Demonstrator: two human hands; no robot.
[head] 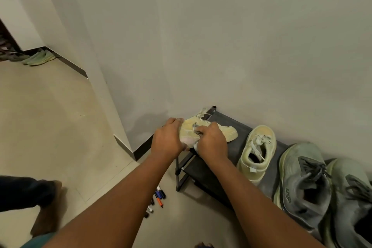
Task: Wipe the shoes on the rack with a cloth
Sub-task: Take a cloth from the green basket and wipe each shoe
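Head view: left hand [167, 140] grips yellow shoe [209, 129] over rack [203, 169]. Right hand [211, 143] curls around cloth [196, 146], pressing it on shoe.

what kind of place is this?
Probably a home entryway or hallway: a low shoe rack against a plain wall, sneakers on it, more shoes on the tiled floor beyond.

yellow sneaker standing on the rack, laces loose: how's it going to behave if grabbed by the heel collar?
The yellow sneaker is probably light; its padded collar looks soft, so it may fold under the fingers. Its loose laces could drag or snag. Its flat sole sits squarely on the rack, so a push likely slides it rather than tips it.
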